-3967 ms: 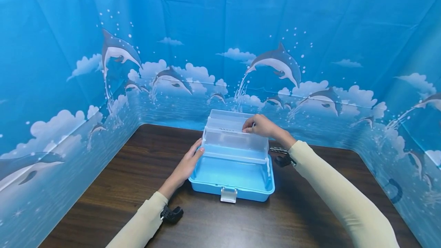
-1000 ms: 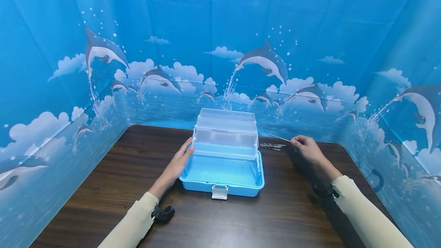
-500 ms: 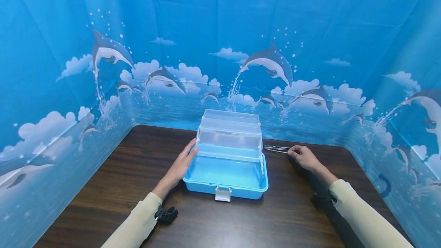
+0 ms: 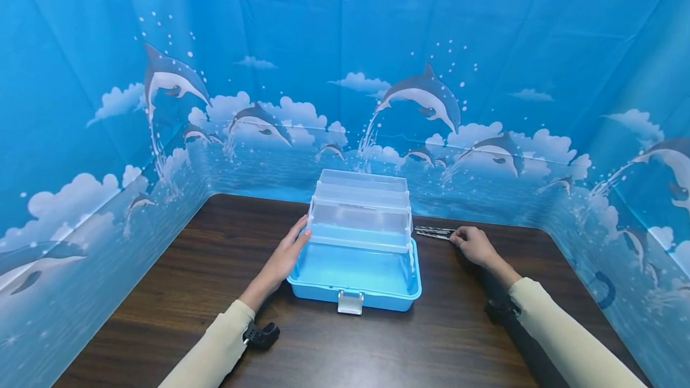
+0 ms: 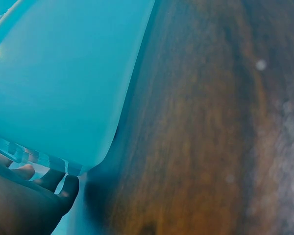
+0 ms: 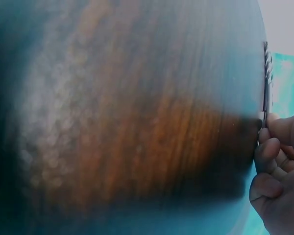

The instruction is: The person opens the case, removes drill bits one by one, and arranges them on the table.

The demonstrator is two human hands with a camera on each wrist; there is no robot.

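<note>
A blue toolbox (image 4: 353, 301) with a silver latch stands open, its clear trays (image 4: 360, 220) raised at the back. My left hand (image 4: 280, 261) rests against the toolbox's left side, fingers extended along it. In the left wrist view, the fingers (image 5: 51, 180) lie by the blue wall of the toolbox. To the right of the toolbox, my right hand (image 4: 477, 246) is low at the table, thumb and fingers pinching the end of a drill bit. The right wrist view shows spiral-fluted drill bits (image 6: 268, 78) extending from the pinch. Several drill bits (image 4: 431, 232) lie together between this hand and the toolbox.
The dark wooden table (image 4: 399, 352) ends at a blue curtain (image 4: 302, 29) printed with dolphins, which surrounds it at the back and sides. A black wrist strap (image 4: 261, 335) is worn at the left wrist; another shows at the right.
My right hand has gone from over the clear trays to the drill bits at the right. The bit it held raised is now lowered beside the others. The left hand stays on the toolbox.
</note>
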